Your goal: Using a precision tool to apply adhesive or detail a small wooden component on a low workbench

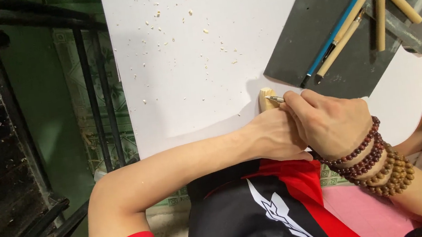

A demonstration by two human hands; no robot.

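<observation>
Railings (94, 94) of dark metal are seen at the far left, beside the edge of a white table (191, 83); pale wood chips (195, 27) are scattered over the table's upper part, seemingly shed by carving. Near the table's front edge a small pale wooden piece (265, 99) is stood upright; it is gripped from behind by the left hand (274, 135), whose forearm is laid across the body from the left with the elbow bent sharply, apparently so that the piece is steadied against the table. The right hand (330, 121) is closed around a small carving tool (274, 98), whose metal tip is set against the top of the wooden piece; the fingers are curled tightly and pressed against the left hand, probably for control of a short cut; wooden bead bracelets (377, 160) are worn on that wrist. Further right a dark mat (319, 42) is laid on the table, and several spare tools (358, 17) with wooden and blue handles are kept on it, within easy reach yet well apart from the piece.
</observation>
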